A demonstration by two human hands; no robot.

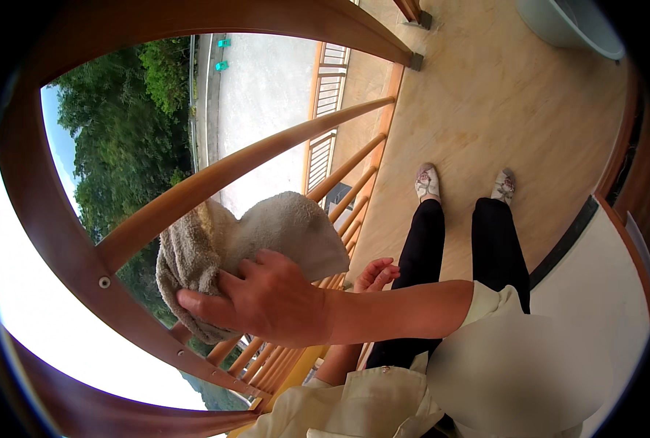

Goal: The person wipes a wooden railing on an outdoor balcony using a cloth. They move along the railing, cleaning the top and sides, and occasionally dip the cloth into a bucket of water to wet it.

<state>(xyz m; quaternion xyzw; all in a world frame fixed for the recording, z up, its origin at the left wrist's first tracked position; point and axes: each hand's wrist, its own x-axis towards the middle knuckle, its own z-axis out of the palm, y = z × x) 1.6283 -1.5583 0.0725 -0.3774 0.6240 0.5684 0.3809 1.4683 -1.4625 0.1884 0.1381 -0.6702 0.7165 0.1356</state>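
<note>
My right hand (266,299) reaches across to the left with its fingers closed on a grey terry towel (288,226). The towel is bunched at its left end, against the wooden railing (259,157), and a broad flap spreads out to the right. Whether it wraps fully round a bar is hidden. Below and behind my right forearm is my left hand (376,276), partly covered by that arm. Its fingers are loosely bent and apart, with nothing seen in them.
Brown wooden posts and slats run along the left, with trees (120,124) and a pale paved area (263,102) beyond. My shoes (427,181) stand on a tan floor (478,109). A pale tub (569,25) sits at the upper right. A white panel with dark edging (602,277) is at the right.
</note>
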